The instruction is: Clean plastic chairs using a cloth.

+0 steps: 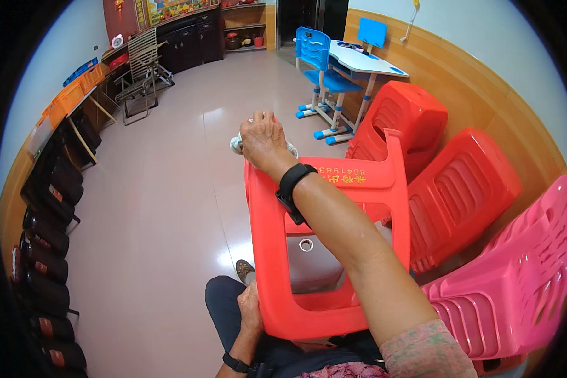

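Observation:
A red plastic chair or stool (269, 264) lies tilted across my lap, its open frame facing up and yellow writing on one bar. My right hand (264, 137), with a black wristband, is closed on a whitish cloth (236, 144) at the far left corner of the red frame. Lower down, my left hand (251, 307) holds the frame's near left side; its fingers are partly hidden behind the plastic. Through the frame's opening the floor shows, with a small roll of tape (305, 245) on a greyish surface.
Stacked red plastic stools (463, 193) and pink plastic chairs (496, 302) stand at the right by the wall. Beyond them are a blue child's chair (333, 80) and a white desk (359, 56). Black chairs (47, 264) line the left wall, with a folding lounger (141, 61) farther back.

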A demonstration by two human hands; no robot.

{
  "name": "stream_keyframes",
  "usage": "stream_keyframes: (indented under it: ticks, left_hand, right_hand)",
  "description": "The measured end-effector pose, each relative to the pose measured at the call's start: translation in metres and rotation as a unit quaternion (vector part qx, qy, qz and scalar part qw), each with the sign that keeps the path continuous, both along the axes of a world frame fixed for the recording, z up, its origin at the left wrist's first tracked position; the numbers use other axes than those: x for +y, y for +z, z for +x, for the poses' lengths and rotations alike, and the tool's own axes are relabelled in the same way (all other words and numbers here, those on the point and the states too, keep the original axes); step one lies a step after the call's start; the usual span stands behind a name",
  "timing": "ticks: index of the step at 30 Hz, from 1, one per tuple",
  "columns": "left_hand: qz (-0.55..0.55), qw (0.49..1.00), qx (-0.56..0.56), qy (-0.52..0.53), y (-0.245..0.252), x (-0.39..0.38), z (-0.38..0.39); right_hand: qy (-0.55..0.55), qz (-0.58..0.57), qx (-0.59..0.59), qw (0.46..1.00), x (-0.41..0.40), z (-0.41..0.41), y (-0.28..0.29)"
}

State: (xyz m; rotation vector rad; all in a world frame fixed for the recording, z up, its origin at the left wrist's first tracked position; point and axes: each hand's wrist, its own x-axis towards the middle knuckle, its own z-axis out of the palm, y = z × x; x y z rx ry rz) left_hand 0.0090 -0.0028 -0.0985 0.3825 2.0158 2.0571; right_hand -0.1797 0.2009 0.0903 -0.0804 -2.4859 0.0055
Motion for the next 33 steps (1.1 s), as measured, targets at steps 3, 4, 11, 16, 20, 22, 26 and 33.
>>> stream_keyframes:
  ticks: [3,4,11,16,20,22,26,33]
  left_hand:
    - [0.088,0.989,-0.113,0.023,0.008,0.006,0.004]
    - [0.126,0.980,-0.150,0.041,0.011,0.008,0.005]
    - [0.107,0.990,-0.092,-0.003,-0.004,0.003,0.000]
    - [0.023,0.998,0.062,-0.017,-0.055,-0.019,-0.006]
    - [0.204,0.974,-0.096,0.025,-0.059,-0.010,0.004]
    - [0.285,0.945,-0.150,0.053,-0.061,-0.008,0.007]
    - [0.260,0.945,-0.197,0.001,0.004,0.007,0.004]
    - [0.184,0.960,-0.212,-0.004,0.012,0.001,0.002]
  right_hand:
    - [0.017,0.061,0.013,0.998,-0.010,0.013,-0.011]
    - [0.066,0.098,0.020,0.993,-0.014,0.023,-0.016]
    - [0.299,0.075,-0.003,0.951,-0.061,0.172,-0.061]
    - [0.420,0.115,-0.071,0.897,-0.095,0.275,-0.092]
    - [0.440,0.095,-0.084,0.889,-0.090,0.267,-0.082]
    - [0.435,0.020,-0.038,0.899,-0.081,0.237,-0.082]
    - [0.316,0.025,0.018,0.948,-0.062,0.164,-0.063]
    - [0.145,0.028,0.045,0.988,-0.032,0.049,-0.025]
